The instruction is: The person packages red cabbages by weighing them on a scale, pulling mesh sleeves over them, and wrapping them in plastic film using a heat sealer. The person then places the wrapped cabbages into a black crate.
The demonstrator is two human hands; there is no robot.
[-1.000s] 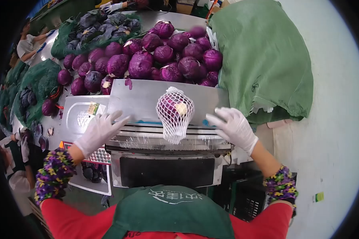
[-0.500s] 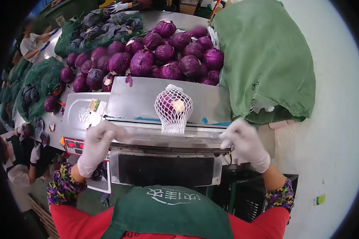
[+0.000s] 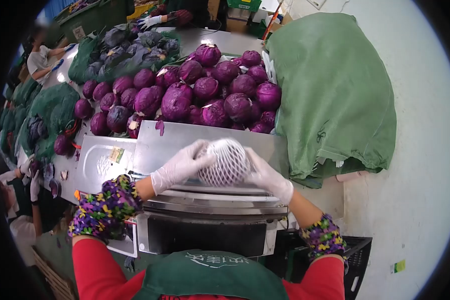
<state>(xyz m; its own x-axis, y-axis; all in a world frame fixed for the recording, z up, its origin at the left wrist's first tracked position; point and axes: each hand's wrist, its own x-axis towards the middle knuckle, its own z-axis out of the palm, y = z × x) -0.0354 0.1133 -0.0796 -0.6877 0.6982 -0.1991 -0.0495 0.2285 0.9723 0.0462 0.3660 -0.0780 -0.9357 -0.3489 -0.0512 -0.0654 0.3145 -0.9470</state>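
A red cabbage in a white foam net (image 3: 225, 162) is held between my two gloved hands, above the steel top (image 3: 170, 140) of the machine in front of me. My left hand (image 3: 187, 162) grips its left side, thumb on the near face. Around its right side curve the fingers of my right hand (image 3: 266, 175), partly hidden behind the net. Closer to me, below the cabbage, lies the machine's metal front bar (image 3: 210, 205) with a dark panel (image 3: 207, 232) under it.
Loose red cabbages (image 3: 205, 90) are heaped beyond the steel top. A big green sack (image 3: 335, 95) stands at the right, a scale (image 3: 102, 155) at the left. A co-worker (image 3: 42, 57) and another person's gloved hand (image 3: 35, 186) are on the left; a black crate (image 3: 352, 260) sits lower right.
Both hands have left the machine's front bar, moving inward and up onto the netted cabbage. The cabbage has turned, with netting now covering its visible face. The view has shifted slightly.
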